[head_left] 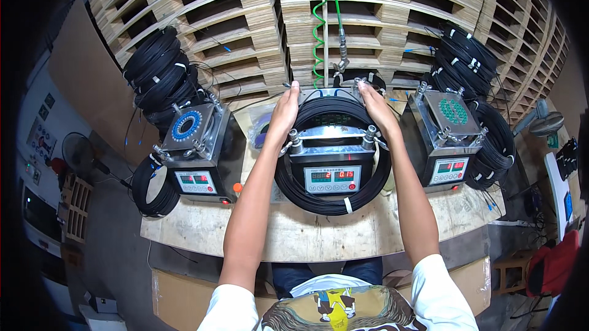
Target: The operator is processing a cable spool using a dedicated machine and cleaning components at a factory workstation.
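A thick coil of black cable (328, 207), tied with a white band, loops around the middle polishing machine (297, 174), which has a steel top plate and a red digital display. My left hand (285, 113) is at the machine's far left corner, thumb up, closed at a small metal clamp lever. My right hand (376, 109) is at the far right corner in the same way, with a metal clamp end at its thumb. The other fingers of both hands are mostly hidden. Metal clamp posts (295, 142) stand at the near corners.
A similar machine (195, 147) with a blue ring of connectors stands at left, another (448, 128) with green ones at right. Black cable coils (156, 73) are piled behind both. Wooden pallets (227, 18) stack up behind the wooden table (294, 239). A green air hose (318, 18) hangs down.
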Tool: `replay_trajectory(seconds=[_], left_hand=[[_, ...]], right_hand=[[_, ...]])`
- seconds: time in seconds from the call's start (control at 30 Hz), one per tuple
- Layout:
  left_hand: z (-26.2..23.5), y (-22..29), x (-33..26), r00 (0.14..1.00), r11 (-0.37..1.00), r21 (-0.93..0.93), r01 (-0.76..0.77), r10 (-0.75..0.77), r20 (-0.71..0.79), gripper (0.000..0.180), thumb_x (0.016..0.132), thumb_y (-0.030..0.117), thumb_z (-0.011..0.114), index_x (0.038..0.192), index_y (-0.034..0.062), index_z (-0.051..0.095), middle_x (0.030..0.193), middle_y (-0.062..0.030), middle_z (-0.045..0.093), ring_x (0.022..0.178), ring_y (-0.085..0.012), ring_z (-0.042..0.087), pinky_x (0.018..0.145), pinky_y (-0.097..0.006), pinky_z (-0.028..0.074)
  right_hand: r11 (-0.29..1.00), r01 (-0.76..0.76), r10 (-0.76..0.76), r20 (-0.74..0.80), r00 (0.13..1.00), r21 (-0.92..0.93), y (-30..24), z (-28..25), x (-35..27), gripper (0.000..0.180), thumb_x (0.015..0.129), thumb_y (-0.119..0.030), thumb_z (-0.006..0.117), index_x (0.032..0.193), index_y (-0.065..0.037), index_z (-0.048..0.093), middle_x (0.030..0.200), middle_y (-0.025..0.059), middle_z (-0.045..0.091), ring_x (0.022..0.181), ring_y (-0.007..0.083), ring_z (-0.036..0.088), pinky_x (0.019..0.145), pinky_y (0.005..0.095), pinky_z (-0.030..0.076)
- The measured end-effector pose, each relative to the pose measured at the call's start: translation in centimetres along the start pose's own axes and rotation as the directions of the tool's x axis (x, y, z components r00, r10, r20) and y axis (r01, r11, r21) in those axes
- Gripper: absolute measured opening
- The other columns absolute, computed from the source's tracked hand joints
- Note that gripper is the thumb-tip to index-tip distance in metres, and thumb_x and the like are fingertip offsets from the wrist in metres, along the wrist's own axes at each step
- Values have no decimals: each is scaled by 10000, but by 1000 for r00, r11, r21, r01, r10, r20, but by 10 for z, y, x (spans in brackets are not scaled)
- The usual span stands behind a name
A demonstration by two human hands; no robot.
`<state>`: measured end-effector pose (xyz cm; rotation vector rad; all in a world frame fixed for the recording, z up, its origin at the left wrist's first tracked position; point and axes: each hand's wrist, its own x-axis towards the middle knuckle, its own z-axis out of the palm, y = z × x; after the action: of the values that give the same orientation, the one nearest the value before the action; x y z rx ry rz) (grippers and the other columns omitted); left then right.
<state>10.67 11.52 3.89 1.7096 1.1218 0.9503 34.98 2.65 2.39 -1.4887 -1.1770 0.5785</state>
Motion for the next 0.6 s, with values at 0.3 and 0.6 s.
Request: replay_trajectory(seconds=[0.3,0.6], left_hand=[[0,3,-1,1000,999,-51,-11,12,17,779,1020,630,346,1357,-41,552,1350,-262,588,1320,-343,515,1101,-381,359],[0,0,-1,1000,1000,-22,1,-2,-8,784,1022,632,335,1372,-39,542,1383,-258,567,1349,-335,495,1115,-384,349]], right_hand=[[999,-33,33,-24,999,3,2,-1,4,736,982,-613,487,1398,-8,546,1365,229,597,1317,330,534,1097,356,375],[998,-67,67,13,998,-20,-12,-2,-5,714,976,-596,514,1353,5,588,1353,223,610,1303,309,550,1091,344,381]])
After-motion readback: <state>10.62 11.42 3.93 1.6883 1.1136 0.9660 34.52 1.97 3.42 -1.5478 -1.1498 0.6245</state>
